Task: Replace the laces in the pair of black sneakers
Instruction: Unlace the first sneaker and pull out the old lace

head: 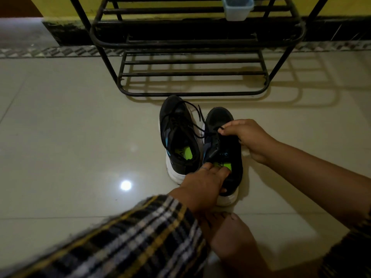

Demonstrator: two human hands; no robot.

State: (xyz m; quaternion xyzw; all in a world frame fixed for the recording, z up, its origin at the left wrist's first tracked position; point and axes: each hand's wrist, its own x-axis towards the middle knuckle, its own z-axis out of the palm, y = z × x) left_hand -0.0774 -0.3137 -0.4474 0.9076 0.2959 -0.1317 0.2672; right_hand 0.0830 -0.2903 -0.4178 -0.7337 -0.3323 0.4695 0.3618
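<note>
Two black sneakers with white soles stand side by side on the tiled floor, toes pointing away. The left sneaker (pixel 177 137) has loose black laces (pixel 181 119) spilling over its top toward the right sneaker. My left hand (pixel 202 185) grips the heel collar of the right sneaker (pixel 226 155), fingers reaching into its opening over the green insole. My right hand (pixel 249 137) pinches the black lace of the right sneaker near the middle eyelets.
A black metal shoe rack (pixel 192 83) stands just behind the sneakers against a yellow wall. A pale blue plastic container (pixel 236 8) sits on an upper shelf. My bare foot (pixel 226 233) lies in front of the right sneaker. Glossy floor tiles (pixel 70 137) surround the shoes.
</note>
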